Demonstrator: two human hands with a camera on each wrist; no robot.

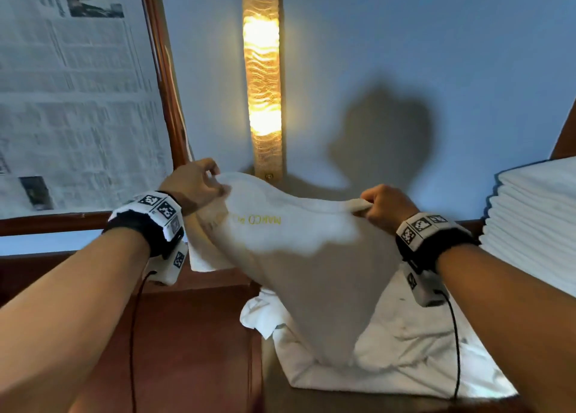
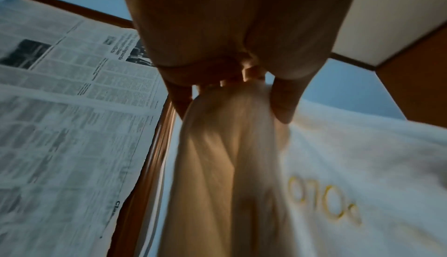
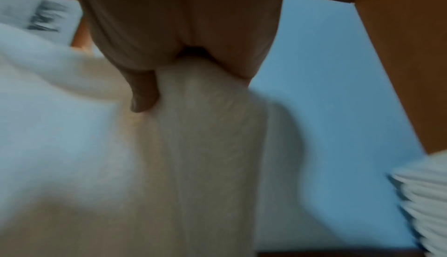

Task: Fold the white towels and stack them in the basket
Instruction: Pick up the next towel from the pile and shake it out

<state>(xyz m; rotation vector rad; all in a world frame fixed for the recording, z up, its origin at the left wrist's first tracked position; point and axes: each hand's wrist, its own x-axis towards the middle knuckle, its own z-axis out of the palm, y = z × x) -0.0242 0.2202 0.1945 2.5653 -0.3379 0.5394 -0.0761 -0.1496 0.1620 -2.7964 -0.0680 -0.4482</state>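
Note:
A white towel (image 1: 299, 256) with yellow embroidered lettering hangs stretched between my two hands in front of the blue wall. My left hand (image 1: 202, 182) pinches its upper left corner, and my right hand (image 1: 383, 208) grips the upper right edge in a fist. In the left wrist view my left hand (image 2: 232, 81) has the cloth bunched between fingers and thumb, the towel (image 2: 338, 165) falling below. The right wrist view shows my right hand (image 3: 184, 58) closed round the gathered towel (image 3: 193, 146). More loose white towels (image 1: 405, 350) lie heaped under it. No basket is in view.
A tall stack of folded white towels (image 1: 536, 225) stands at the right (image 3: 420, 203). A lit wall lamp (image 1: 263, 79) hangs straight ahead. A wood-framed pane covered with newspaper (image 1: 71, 101) fills the left (image 2: 67, 108). Dark wooden furniture (image 1: 193, 334) lies below.

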